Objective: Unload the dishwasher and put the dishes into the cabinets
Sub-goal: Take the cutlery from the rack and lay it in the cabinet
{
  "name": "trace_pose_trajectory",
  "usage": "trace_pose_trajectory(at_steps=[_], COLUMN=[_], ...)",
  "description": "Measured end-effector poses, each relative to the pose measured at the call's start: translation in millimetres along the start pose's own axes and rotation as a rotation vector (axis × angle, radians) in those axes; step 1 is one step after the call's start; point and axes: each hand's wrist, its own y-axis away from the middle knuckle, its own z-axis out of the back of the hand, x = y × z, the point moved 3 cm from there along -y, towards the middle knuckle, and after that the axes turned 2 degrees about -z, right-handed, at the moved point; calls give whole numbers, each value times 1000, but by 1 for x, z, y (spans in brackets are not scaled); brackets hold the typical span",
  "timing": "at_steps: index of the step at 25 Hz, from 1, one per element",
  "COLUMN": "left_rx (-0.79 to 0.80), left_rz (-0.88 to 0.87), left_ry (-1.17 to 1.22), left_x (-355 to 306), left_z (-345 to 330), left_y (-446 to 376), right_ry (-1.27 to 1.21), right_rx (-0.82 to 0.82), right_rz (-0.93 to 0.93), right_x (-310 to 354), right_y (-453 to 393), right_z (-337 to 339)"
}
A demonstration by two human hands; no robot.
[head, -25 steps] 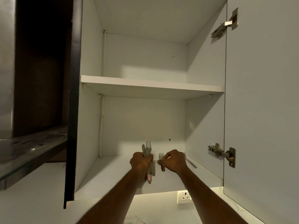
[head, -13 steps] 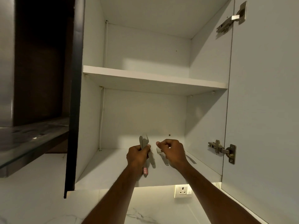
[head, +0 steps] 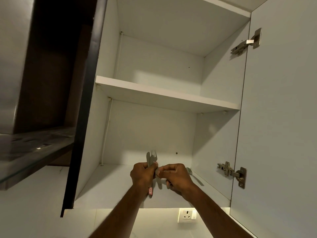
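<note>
Both hands are up inside the open wall cabinet [head: 109, 48], over the bottom shelf [head: 111, 186]. Left hand [head: 142, 174] is clenched around a bundle of cutlery [head: 151, 158]: a fork and at least one knife, tips up, one handle with a red tag sticking out below the fist. Right hand [head: 178, 177] has fingers curled, pinching one piece [head: 158, 179] next to the bundle, right at the left hand's fingers. Can't tell whether that piece is a knife or a fork; most of it is hidden.

One spoon [head: 194, 176] already lies flat on the bottom shelf, near its right edge by the side wall. Upper shelf [head: 154, 95] is seen from below, so I can't tell what sits on it.

Progress, as a judgement: cutlery is going onto the bottom shelf one piece at a time. One spoon down, the rest in hand. Dishwasher is out of view, so what's left in it is unknown. Looks like early-to-mid task at best.

Cabinet door [head: 283, 117] is swung open at right, and a wall socket [head: 187, 216] sits below the cabinet.
</note>
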Motion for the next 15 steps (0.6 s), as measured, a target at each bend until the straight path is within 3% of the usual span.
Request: trace_pose_trajectory(at_steps=[7,15], left_rx=[-31,3], left_rz=[16,71], left_ry=[-5,-25], left_x=[4,2], left_z=[-3,-4], left_y=[-6,-10], right_ry=[47,58], right_rx=[-427,-306], right_rz=[-16,-144], right_x=[-15,-39], right_y=[-31,-42], right_z=[41,41])
